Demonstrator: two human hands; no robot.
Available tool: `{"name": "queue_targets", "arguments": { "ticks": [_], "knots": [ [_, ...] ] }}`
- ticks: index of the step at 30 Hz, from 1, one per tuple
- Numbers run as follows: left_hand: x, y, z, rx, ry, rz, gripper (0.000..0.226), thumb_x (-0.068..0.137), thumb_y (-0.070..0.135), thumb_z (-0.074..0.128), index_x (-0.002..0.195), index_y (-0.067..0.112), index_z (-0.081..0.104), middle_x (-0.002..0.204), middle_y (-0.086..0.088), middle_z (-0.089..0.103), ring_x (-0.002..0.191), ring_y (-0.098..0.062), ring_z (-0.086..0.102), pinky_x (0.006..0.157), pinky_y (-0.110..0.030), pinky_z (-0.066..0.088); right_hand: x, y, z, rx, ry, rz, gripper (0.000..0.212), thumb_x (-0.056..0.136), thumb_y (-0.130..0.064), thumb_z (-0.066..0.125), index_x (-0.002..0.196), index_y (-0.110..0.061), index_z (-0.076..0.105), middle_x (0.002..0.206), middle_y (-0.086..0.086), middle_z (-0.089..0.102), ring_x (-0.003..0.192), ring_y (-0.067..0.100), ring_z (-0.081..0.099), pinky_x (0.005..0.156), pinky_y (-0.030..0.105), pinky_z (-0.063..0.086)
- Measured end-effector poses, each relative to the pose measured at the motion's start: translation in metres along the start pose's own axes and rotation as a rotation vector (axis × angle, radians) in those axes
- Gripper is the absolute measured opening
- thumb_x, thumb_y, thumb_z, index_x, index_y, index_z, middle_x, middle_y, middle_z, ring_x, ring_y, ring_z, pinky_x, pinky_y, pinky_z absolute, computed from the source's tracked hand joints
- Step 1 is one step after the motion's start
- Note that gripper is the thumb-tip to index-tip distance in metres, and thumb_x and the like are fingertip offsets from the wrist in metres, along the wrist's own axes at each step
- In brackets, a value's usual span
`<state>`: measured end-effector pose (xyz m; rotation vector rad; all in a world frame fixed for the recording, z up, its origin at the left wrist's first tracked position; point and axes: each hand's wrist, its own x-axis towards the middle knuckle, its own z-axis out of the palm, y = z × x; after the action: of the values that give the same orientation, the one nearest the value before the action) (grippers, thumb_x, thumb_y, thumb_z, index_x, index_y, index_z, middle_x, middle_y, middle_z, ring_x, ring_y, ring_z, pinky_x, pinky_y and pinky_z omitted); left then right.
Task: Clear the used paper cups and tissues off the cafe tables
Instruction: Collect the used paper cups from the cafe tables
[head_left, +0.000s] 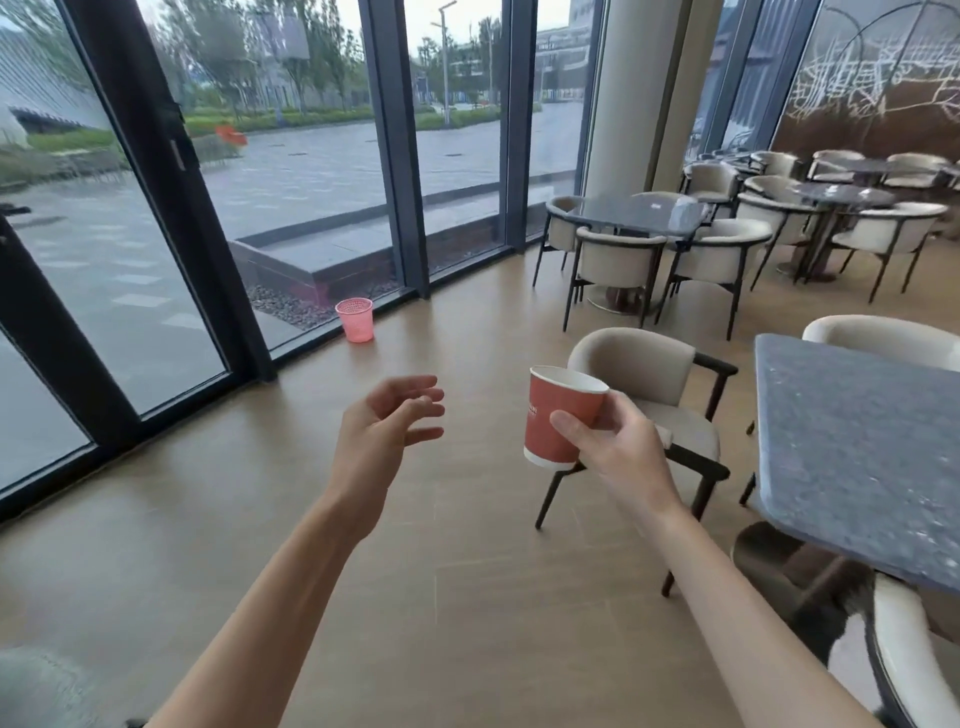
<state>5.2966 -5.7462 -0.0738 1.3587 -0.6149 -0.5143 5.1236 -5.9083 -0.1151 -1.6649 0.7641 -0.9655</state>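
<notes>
R hand hides red cup logo; far tables blurred.

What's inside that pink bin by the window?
The pink bin stands on the floor, mesh-sided. Its inside is hidden from this angle, so any contents cannot be seen.

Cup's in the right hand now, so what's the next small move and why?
Probably step toward the pink mesh bin by the window and carry the red paper cup over it. The right hand grips the cup in mid-air, the left hand is free, and the bin stands some way ahead on the floor.
</notes>
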Motion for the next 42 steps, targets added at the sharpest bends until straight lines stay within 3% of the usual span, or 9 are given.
{"name": "queue_targets", "arguments": {
  "ticks": [3, 7, 11, 13, 19, 22, 26, 32, 42],
  "knots": [
    [0.071, -0.007, 0.002, -0.024, 0.001, 0.01, 0.022, 0.096, -0.004, 0.055, 0.104, 0.009, 0.07, 0.104, -0.016, 0.07, 0.095, -0.025, 0.067, 0.094, -0.05, 0.057, 0.066, 0.008, 0.023, -0.026, -0.02, -0.007, 0.051, 0.071, -0.047, 0.087, 0.112, -0.023, 0.068, 0.103, -0.006, 0.076, 0.098, 0.008, 0.07, 0.095, 0.045, 0.056],
    [0.173, -0.017, 0.01, -0.045, -0.042, 0.05, 0.022, 0.096, -0.004, 0.054, 0.104, 0.01, 0.07, 0.104, -0.016, 0.071, 0.095, -0.025, 0.068, 0.09, -0.045, 0.059, 0.156, 0.024, 0.055, -0.045, -0.007, -0.048, 0.059, 0.068, -0.058, 0.081, 0.115, -0.024, 0.067, 0.105, -0.007, 0.076, 0.102, 0.011, 0.069, 0.094, 0.04, 0.055],
    [0.286, -0.03, 0.016, -0.07, -0.108, 0.076, 0.023, 0.097, -0.004, 0.054, 0.103, 0.011, 0.07, 0.1, -0.012, 0.071, 0.093, -0.022, 0.069, 0.087, -0.041, 0.06, 0.252, 0.042, 0.086, -0.071, 0.027, -0.045, 0.044, 0.079, -0.038, 0.084, 0.116, -0.02, 0.067, 0.104, -0.007, 0.076, 0.099, 0.008, 0.07, 0.091, 0.038, 0.057],
    [0.345, -0.031, 0.021, -0.079, -0.137, 0.067, 0.024, 0.096, -0.004, 0.054, 0.103, 0.011, 0.071, 0.1, -0.012, 0.072, 0.093, -0.022, 0.069, 0.086, -0.041, 0.06, 0.302, 0.046, 0.099, -0.075, 0.067, -0.038, 0.048, 0.077, -0.04, 0.085, 0.116, -0.02, 0.067, 0.105, -0.006, 0.076, 0.099, 0.009, 0.07, 0.091, 0.038, 0.057],
    [0.504, -0.019, 0.051, -0.082, -0.236, 0.073, 0.022, 0.097, -0.003, 0.055, 0.107, 0.009, 0.071, 0.102, -0.012, 0.072, 0.094, -0.023, 0.069, 0.088, -0.044, 0.06, 0.431, 0.043, 0.121, -0.072, 0.164, -0.041, 0.043, 0.081, -0.028, 0.083, 0.119, -0.018, 0.065, 0.105, -0.007, 0.075, 0.092, 0.003, 0.069, 0.078, 0.019, 0.054],
    [0.565, -0.02, 0.074, -0.073, -0.292, 0.07, 0.022, 0.097, -0.001, 0.055, 0.108, 0.01, 0.072, 0.102, -0.011, 0.073, 0.096, -0.023, 0.071, 0.089, -0.045, 0.059, 0.487, 0.052, 0.122, -0.088, 0.216, -0.033, 0.046, 0.079, -0.031, 0.084, 0.12, -0.019, 0.065, 0.106, -0.007, 0.075, 0.098, 0.008, 0.07, 0.084, 0.025, 0.055],
    [0.642, -0.039, 0.112, -0.069, -0.341, 0.058, 0.023, 0.096, -0.002, 0.056, 0.104, 0.012, 0.073, 0.099, -0.009, 0.074, 0.095, -0.023, 0.071, 0.09, -0.045, 0.06, 0.564, 0.077, 0.118, -0.097, 0.282, -0.033, 0.043, 0.08, -0.028, 0.084, 0.118, -0.017, 0.066, 0.105, -0.007, 0.075, 0.095, 0.002, 0.069, 0.08, 0.018, 0.053],
    [0.771, -0.078, 0.185, -0.029, -0.384, 0.038, 0.023, 0.096, -0.004, 0.055, 0.105, 0.009, 0.072, 0.1, -0.011, 0.073, 0.095, -0.025, 0.07, 0.092, -0.051, 0.058, 0.697, 0.129, 0.099, -0.071, 0.333, -0.034, 0.043, 0.079, -0.028, 0.084, 0.116, -0.016, 0.067, 0.106, -0.004, 0.075, 0.097, 0.008, 0.069, 0.085, 0.026, 0.055],
    [0.983, -0.091, 0.324, -0.018, -0.437, 0.037, 0.02, 0.097, -0.002, 0.055, 0.105, 0.008, 0.071, 0.101, -0.013, 0.072, 0.094, -0.024, 0.069, 0.09, -0.047, 0.059, 0.929, 0.174, 0.037, -0.098, 0.369, -0.045, 0.055, 0.074, -0.031, 0.087, 0.121, -0.015, 0.063, 0.109, -0.005, 0.072, 0.099, 0.009, 0.068, 0.084, 0.022, 0.054]
  ]
}}
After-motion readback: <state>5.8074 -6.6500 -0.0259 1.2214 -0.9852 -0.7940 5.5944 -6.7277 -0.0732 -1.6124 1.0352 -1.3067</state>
